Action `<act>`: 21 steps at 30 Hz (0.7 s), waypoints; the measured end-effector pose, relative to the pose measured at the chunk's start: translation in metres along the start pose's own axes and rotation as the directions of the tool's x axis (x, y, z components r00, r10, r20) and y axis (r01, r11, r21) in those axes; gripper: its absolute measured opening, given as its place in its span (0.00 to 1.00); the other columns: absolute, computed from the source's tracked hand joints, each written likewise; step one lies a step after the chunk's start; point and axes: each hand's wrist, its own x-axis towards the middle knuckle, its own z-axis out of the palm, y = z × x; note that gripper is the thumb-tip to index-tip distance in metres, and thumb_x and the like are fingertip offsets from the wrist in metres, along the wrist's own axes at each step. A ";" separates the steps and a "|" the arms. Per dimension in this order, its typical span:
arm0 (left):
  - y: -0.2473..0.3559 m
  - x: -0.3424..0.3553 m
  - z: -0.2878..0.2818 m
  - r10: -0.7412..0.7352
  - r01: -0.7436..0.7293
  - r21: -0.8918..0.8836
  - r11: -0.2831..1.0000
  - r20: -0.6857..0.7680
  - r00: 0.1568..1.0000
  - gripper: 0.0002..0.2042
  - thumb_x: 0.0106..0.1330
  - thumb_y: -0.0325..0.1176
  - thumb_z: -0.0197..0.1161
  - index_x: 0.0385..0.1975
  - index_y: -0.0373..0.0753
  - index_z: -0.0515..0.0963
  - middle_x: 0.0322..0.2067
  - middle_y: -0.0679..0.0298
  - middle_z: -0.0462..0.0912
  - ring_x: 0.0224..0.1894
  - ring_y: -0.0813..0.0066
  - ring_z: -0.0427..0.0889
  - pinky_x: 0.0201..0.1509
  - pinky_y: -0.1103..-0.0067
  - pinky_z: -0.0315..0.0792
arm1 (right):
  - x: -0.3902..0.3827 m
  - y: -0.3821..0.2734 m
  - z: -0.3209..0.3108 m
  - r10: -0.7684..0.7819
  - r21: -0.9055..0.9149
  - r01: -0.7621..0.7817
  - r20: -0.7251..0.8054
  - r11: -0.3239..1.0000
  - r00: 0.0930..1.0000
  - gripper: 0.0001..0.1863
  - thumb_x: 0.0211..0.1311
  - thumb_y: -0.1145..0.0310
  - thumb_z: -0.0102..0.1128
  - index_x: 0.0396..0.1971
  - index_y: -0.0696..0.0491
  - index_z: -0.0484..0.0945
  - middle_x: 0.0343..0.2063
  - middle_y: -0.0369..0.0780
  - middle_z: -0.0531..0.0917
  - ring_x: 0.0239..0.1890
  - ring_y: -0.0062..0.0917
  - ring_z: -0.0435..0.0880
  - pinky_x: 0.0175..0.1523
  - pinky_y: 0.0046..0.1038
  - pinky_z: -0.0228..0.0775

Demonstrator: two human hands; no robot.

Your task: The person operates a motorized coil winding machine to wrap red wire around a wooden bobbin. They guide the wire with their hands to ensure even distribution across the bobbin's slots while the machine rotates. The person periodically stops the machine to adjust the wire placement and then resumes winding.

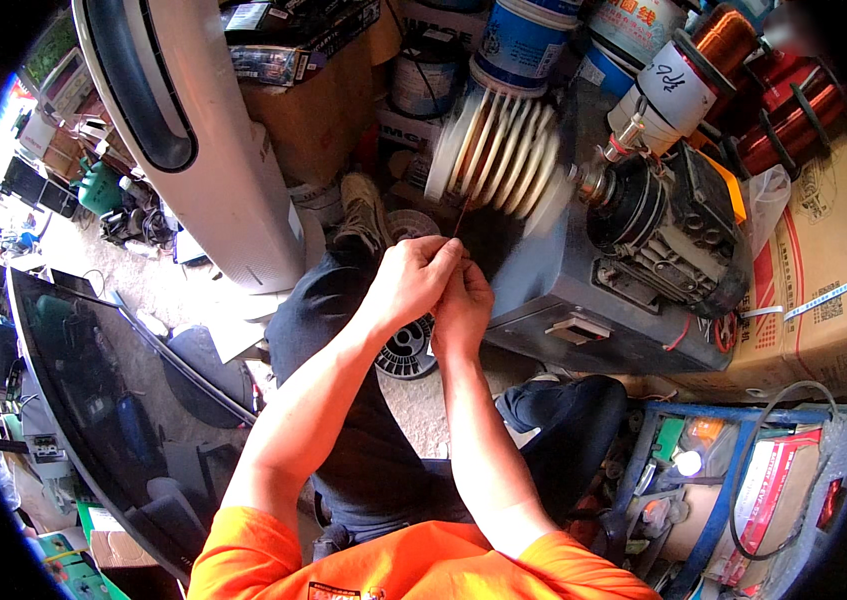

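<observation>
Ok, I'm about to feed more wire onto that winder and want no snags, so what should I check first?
1. Both hands on the wire: left hand and right hand pinch together below the former. Ok.
2. Thin copper wire runs up from the fingers to the stepped white winding former. Ok.
3. Wire tension: cannot tell.
4. Former at rest: its edge looks blurred, likely spinning. Not ok.
5. Copper wire spool behind the motor: its feed path is hidden. Cannot tell.
</observation>
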 end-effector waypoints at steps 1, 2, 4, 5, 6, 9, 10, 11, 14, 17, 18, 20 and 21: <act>0.000 0.000 0.000 0.003 -0.003 0.002 1.000 0.000 1.000 0.17 0.67 0.41 0.52 0.34 0.29 0.79 0.25 0.56 0.83 0.30 0.80 0.79 0.36 0.79 0.73 | 0.000 0.001 0.000 0.000 0.000 0.000 -0.001 1.000 1.000 0.14 0.68 0.64 0.51 0.24 0.56 0.75 0.19 0.28 0.73 0.21 0.08 0.65 0.24 0.14 0.55; 0.001 0.000 0.000 0.007 -0.007 0.003 1.000 -0.001 1.000 0.17 0.67 0.41 0.52 0.34 0.29 0.79 0.25 0.56 0.83 0.30 0.80 0.79 0.36 0.78 0.73 | 0.001 0.001 -0.001 -0.001 0.001 0.001 -0.003 1.000 1.000 0.14 0.67 0.64 0.51 0.24 0.56 0.75 0.19 0.28 0.73 0.21 0.08 0.66 0.23 0.14 0.56; 0.002 0.000 0.000 0.009 -0.009 0.008 1.000 -0.002 1.000 0.17 0.67 0.41 0.52 0.34 0.29 0.79 0.25 0.56 0.83 0.30 0.79 0.79 0.36 0.78 0.73 | -0.001 -0.001 0.002 -0.010 0.021 0.010 -0.002 1.000 1.000 0.14 0.67 0.64 0.51 0.24 0.56 0.75 0.20 0.28 0.73 0.21 0.08 0.66 0.24 0.14 0.56; 0.002 0.000 0.000 0.008 -0.008 0.012 1.000 -0.004 1.000 0.17 0.67 0.41 0.52 0.34 0.30 0.79 0.25 0.56 0.83 0.30 0.79 0.79 0.36 0.78 0.73 | -0.001 -0.002 0.003 -0.014 0.031 0.014 -0.001 0.999 1.000 0.14 0.67 0.65 0.51 0.24 0.56 0.75 0.20 0.28 0.73 0.21 0.08 0.66 0.24 0.14 0.56; 0.002 0.000 0.000 0.007 -0.007 0.015 1.000 -0.005 1.000 0.17 0.67 0.41 0.52 0.34 0.30 0.79 0.25 0.56 0.83 0.30 0.79 0.79 0.36 0.78 0.74 | 0.000 -0.001 0.003 -0.020 0.023 0.020 -0.003 1.000 1.000 0.14 0.67 0.65 0.51 0.24 0.56 0.75 0.20 0.29 0.73 0.21 0.08 0.66 0.24 0.14 0.56; 0.005 -0.001 -0.002 -0.014 0.014 0.015 1.000 0.003 1.000 0.17 0.67 0.41 0.52 0.34 0.30 0.79 0.25 0.55 0.83 0.30 0.79 0.80 0.36 0.78 0.73 | 0.002 0.003 0.000 -0.039 0.004 0.039 -0.002 0.999 0.999 0.13 0.67 0.64 0.51 0.25 0.56 0.75 0.20 0.29 0.74 0.21 0.08 0.66 0.24 0.14 0.56; 0.006 -0.001 -0.002 -0.017 0.017 0.019 1.000 0.005 1.000 0.17 0.67 0.41 0.52 0.34 0.30 0.79 0.25 0.55 0.82 0.30 0.79 0.80 0.36 0.79 0.73 | 0.002 0.004 0.000 -0.048 0.000 0.048 0.002 0.999 0.999 0.13 0.67 0.64 0.51 0.25 0.56 0.75 0.20 0.29 0.74 0.21 0.08 0.66 0.24 0.14 0.56; 0.007 -0.001 -0.002 -0.020 0.020 0.022 1.000 0.006 1.000 0.17 0.67 0.41 0.52 0.35 0.30 0.79 0.25 0.55 0.82 0.30 0.79 0.79 0.36 0.79 0.73 | 0.002 0.005 -0.001 -0.058 -0.004 0.058 0.005 0.998 0.998 0.13 0.67 0.64 0.51 0.25 0.56 0.75 0.20 0.29 0.74 0.22 0.08 0.66 0.24 0.14 0.56; 0.004 -0.001 -0.001 0.024 -0.023 0.025 0.999 -0.015 1.000 0.17 0.67 0.41 0.52 0.34 0.30 0.79 0.24 0.55 0.82 0.29 0.80 0.78 0.34 0.78 0.73 | 0.000 0.001 0.002 -0.010 0.008 0.010 0.006 1.000 1.000 0.13 0.67 0.64 0.51 0.25 0.56 0.75 0.20 0.28 0.73 0.21 0.08 0.65 0.24 0.14 0.55; 0.003 -0.001 -0.002 0.032 -0.032 0.021 0.999 -0.019 0.999 0.18 0.67 0.42 0.52 0.33 0.30 0.79 0.23 0.55 0.81 0.27 0.80 0.77 0.33 0.78 0.72 | 0.000 0.001 0.001 -0.044 -0.012 0.044 0.012 0.999 0.999 0.14 0.67 0.63 0.51 0.25 0.55 0.75 0.19 0.28 0.72 0.21 0.08 0.65 0.23 0.14 0.55; 0.004 -0.001 -0.002 0.025 -0.024 0.019 1.000 -0.016 1.000 0.18 0.67 0.42 0.52 0.32 0.30 0.78 0.22 0.55 0.81 0.27 0.80 0.77 0.33 0.77 0.72 | 0.000 -0.001 0.003 -0.047 -0.014 0.047 0.004 0.999 0.999 0.14 0.67 0.63 0.51 0.25 0.55 0.75 0.19 0.28 0.72 0.21 0.08 0.65 0.23 0.14 0.55; 0.011 -0.003 -0.004 -0.036 0.035 0.012 0.999 0.010 0.999 0.18 0.67 0.42 0.52 0.32 0.30 0.78 0.23 0.55 0.81 0.27 0.80 0.77 0.33 0.77 0.72 | 0.000 -0.004 0.007 -0.053 -0.016 0.053 -0.010 0.998 0.999 0.13 0.67 0.63 0.51 0.26 0.55 0.75 0.19 0.27 0.72 0.20 0.08 0.65 0.23 0.14 0.54; 0.013 -0.004 -0.005 -0.066 0.065 0.009 0.998 0.023 0.998 0.18 0.68 0.42 0.52 0.32 0.30 0.78 0.23 0.55 0.81 0.27 0.80 0.77 0.33 0.76 0.72 | -0.001 -0.004 0.007 -0.037 -0.015 0.037 -0.016 0.999 0.999 0.13 0.67 0.63 0.51 0.26 0.55 0.75 0.19 0.27 0.72 0.20 0.08 0.65 0.23 0.14 0.54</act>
